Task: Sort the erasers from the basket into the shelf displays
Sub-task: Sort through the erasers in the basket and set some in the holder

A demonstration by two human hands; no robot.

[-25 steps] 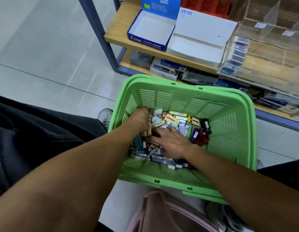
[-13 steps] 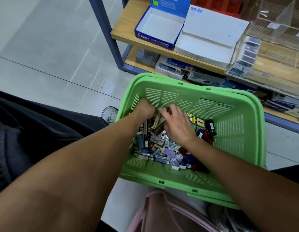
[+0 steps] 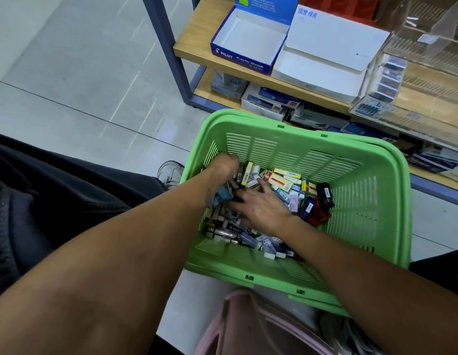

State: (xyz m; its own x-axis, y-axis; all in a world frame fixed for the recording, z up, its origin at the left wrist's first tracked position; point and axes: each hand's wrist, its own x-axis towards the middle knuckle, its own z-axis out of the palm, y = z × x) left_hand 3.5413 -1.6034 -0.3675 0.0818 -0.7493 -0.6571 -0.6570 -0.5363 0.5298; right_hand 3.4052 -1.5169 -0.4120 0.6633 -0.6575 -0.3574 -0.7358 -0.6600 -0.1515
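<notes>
Right hand just dropped back from the far wall to lie spread over the erasers in the green basket, left hand clutching several, shelf boxes unfilled.

Both forearms extended forward and downward, converging; left hand curled, knuckles up; right hand flat, fingers spread, palm down.

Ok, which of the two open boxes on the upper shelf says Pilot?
The blue box, left of the white box, at the shelf's left end; its front reads Pilot Plastic Eraser and it shows nothing inside.
</notes>
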